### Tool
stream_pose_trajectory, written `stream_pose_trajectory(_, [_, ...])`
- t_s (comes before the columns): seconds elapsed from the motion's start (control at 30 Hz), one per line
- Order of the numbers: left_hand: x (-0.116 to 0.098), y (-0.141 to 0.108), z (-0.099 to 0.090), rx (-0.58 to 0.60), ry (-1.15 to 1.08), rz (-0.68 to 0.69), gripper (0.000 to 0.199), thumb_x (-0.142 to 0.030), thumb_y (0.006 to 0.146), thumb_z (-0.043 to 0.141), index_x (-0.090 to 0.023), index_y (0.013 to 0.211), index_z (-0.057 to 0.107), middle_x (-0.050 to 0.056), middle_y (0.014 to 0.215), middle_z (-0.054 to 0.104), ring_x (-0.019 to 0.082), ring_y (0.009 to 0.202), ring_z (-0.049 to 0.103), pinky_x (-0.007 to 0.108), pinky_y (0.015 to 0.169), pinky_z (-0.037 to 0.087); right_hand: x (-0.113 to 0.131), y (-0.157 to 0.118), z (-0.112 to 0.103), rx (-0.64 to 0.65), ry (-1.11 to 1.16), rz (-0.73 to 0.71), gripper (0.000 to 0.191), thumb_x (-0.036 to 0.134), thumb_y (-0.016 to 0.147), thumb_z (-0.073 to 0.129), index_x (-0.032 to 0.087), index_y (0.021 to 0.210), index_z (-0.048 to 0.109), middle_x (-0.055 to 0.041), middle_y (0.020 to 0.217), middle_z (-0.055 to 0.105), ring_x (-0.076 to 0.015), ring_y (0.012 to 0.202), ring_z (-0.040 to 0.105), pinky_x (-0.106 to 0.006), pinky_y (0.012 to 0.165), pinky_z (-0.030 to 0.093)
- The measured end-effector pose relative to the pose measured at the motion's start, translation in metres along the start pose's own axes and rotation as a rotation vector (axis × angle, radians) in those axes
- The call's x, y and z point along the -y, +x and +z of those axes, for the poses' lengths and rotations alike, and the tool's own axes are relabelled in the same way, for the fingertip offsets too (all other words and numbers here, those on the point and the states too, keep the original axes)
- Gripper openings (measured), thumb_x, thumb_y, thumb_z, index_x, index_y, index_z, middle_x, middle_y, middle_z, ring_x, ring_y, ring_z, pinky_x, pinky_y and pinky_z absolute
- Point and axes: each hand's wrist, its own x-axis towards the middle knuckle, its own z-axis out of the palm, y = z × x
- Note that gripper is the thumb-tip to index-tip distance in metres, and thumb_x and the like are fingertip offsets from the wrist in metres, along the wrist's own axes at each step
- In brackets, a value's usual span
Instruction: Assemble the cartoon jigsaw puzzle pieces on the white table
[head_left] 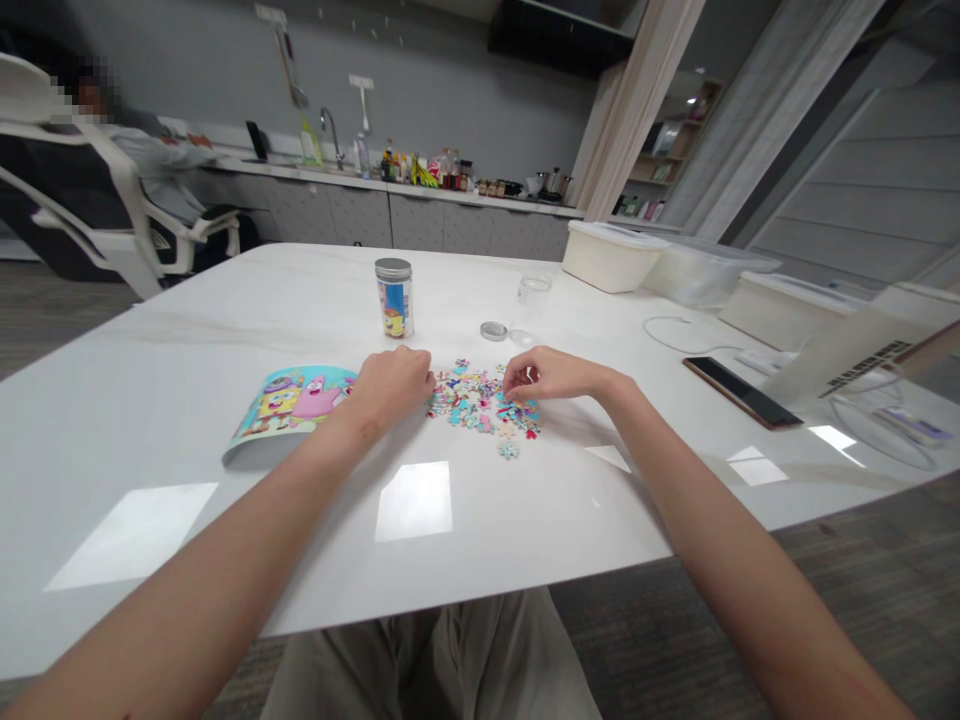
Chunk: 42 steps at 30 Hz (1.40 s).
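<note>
A loose pile of small colourful jigsaw puzzle pieces (480, 405) lies on the white table between my hands. At the pile's left edge rests my left hand (395, 382), its fingers curled; what they hold, if anything, is hidden. My right hand (551, 374) is at the right side of the pile, thumb and fingertips pinched down over the pieces. Whether a piece sits in that pinch I cannot make out. Left of my left hand, a curled picture sheet (300, 398) with cartoon figures stands bent on the table, partly behind my forearm.
Behind the pile stand a lidded picture jar (394, 298), a clear open jar (531, 308) and a loose metal lid (493, 331). White storage boxes (611, 255), a phone (742, 392) and cables are to the right. A person sits in an office chair (120, 190) at far left.
</note>
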Motion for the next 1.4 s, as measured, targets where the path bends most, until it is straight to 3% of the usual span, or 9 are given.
stream_pose_trajectory(0.1, [0.000, 0.000, 0.000, -0.001, 0.004, -0.001, 0.034, -0.028, 0.089, 0.038, -0.014, 0.096, 0.068, 0.017, 0.092, 0.070, 0.031, 0.087, 0.068, 0.035, 0.068, 0.047, -0.001, -0.005, -0.004, 0.163, 0.065, 0.033, 0.023, 0.033, 0.071, 0.072, 0.016, 0.087, 0.071, -0.0007, 0.073, 0.068, -0.0115, 0.065, 0.056, -0.023, 0.059, 0.042])
stream_pose_trajectory(0.2, [-0.001, 0.000, 0.000, -0.002, 0.005, -0.003, 0.033, -0.027, 0.089, 0.038, -0.014, 0.096, 0.068, 0.017, 0.092, 0.070, 0.031, 0.087, 0.068, 0.035, 0.068, 0.047, -0.001, -0.004, -0.003, 0.204, 0.114, 0.059, 0.024, 0.032, 0.069, 0.074, 0.017, 0.088, 0.070, -0.0004, 0.074, 0.067, -0.0118, 0.067, 0.058, -0.023, 0.060, 0.043])
stream_pose_trajectory(0.63, [-0.001, -0.001, -0.001, -0.002, 0.010, -0.001, 0.034, -0.027, 0.089, 0.038, -0.014, 0.098, 0.068, 0.017, 0.094, 0.070, 0.031, 0.087, 0.068, 0.034, 0.069, 0.047, 0.004, 0.003, 0.004, 0.109, 0.207, -0.014, 0.018, 0.026, 0.077, 0.069, 0.015, 0.092, 0.069, -0.0003, 0.073, 0.067, -0.0105, 0.068, 0.059, -0.022, 0.062, 0.046])
stream_pose_trajectory(0.87, [0.000, 0.000, 0.000, -0.003, 0.020, -0.007, 0.034, -0.028, 0.089, 0.038, -0.014, 0.097, 0.069, 0.017, 0.093, 0.070, 0.030, 0.088, 0.068, 0.034, 0.068, 0.047, 0.006, 0.003, 0.005, 0.081, 0.298, 0.023, 0.018, 0.026, 0.077, 0.069, 0.016, 0.092, 0.069, -0.0021, 0.082, 0.070, -0.0114, 0.073, 0.063, -0.023, 0.067, 0.050])
stream_pose_trajectory(1.23, [-0.001, 0.001, 0.000, -0.034, -0.001, 0.007, 0.034, -0.028, 0.089, 0.039, -0.014, 0.097, 0.069, 0.017, 0.092, 0.070, 0.031, 0.086, 0.068, 0.036, 0.068, 0.047, -0.002, 0.010, 0.009, -0.086, 0.413, -0.009, 0.012, 0.017, 0.076, 0.062, 0.015, 0.087, 0.068, -0.0045, 0.088, 0.072, -0.0133, 0.081, 0.067, -0.027, 0.078, 0.053])
stream_pose_trajectory(1.3, [-0.003, 0.000, -0.002, -0.063, -0.032, 0.079, 0.036, -0.034, 0.091, 0.039, -0.017, 0.103, 0.068, 0.015, 0.089, 0.071, 0.030, 0.084, 0.068, 0.035, 0.068, 0.047, -0.003, 0.013, 0.013, -0.125, 0.389, -0.032, 0.012, 0.018, 0.077, 0.061, 0.015, 0.086, 0.067, -0.0051, 0.089, 0.072, -0.0140, 0.083, 0.066, -0.028, 0.079, 0.052])
stream_pose_trajectory(1.4, [-0.009, -0.005, -0.005, -0.063, -0.099, 0.379, 0.038, -0.040, 0.094, 0.040, -0.026, 0.120, 0.063, 0.008, 0.083, 0.072, 0.025, 0.078, 0.068, 0.032, 0.068, 0.046, -0.002, 0.015, 0.016, -0.197, 0.251, -0.092, 0.015, 0.022, 0.076, 0.062, 0.016, 0.089, 0.068, -0.0069, 0.097, 0.069, -0.0161, 0.092, 0.064, -0.029, 0.080, 0.051])
